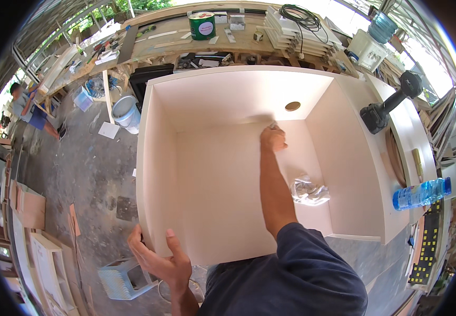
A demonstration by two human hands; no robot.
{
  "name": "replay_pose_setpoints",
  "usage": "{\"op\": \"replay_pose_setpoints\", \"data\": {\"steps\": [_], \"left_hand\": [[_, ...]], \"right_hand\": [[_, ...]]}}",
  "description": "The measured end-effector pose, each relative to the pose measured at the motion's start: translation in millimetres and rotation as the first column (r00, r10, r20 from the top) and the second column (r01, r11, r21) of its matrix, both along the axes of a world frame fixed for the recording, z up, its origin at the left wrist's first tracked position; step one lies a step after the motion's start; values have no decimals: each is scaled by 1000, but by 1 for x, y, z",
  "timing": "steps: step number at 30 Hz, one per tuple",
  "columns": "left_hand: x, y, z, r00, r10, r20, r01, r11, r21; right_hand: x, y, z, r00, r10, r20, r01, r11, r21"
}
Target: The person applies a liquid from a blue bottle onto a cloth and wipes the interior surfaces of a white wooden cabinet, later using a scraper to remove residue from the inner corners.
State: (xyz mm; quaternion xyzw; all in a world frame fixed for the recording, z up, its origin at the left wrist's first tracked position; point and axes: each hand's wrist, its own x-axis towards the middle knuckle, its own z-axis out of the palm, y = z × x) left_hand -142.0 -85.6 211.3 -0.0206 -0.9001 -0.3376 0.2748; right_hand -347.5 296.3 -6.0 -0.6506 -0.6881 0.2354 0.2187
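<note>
In front of me is a large white open cabinet box (222,184), with a round hole (292,106) through its far panel. My left hand (167,260) grips the near left edge, thumb on the inside and fingers around the outside of the side panel. Reaching deep into the box, my right hand (274,138) is closed at the seam between the bottom and the far panel. Something small and greyish may be at its fingertips, but I cannot make out what. A crumpled white cloth (310,190) lies inside, to the right of my right forearm.
A black cordless drill (388,105) and a blue water bottle (422,194) rest on the right-hand panel. Behind the box, a workbench (170,45) carries a green can (202,26) and stacked panels (299,37). A bucket (126,113) and a stool (125,279) stand left; another person (27,108) is farther off.
</note>
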Motion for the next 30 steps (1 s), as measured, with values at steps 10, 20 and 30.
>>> {"op": "replay_pose_setpoints", "data": {"steps": [10, 20, 30], "left_hand": [[1, -1, 1, 1000, -25, 17, 25, 1000, 15], [1, -7, -4, 999, -41, -12, 41, 999, 3], [1, -7, -2, 999, -40, -3, 40, 999, -3]], "right_hand": [[-38, -169, 4, 930, 353, -98, -331, 925, 188], [-19, -127, 12, 948, 309, -71, -304, 950, 72], [-61, -231, 17, 884, 467, 9, -466, 883, -55]]}}
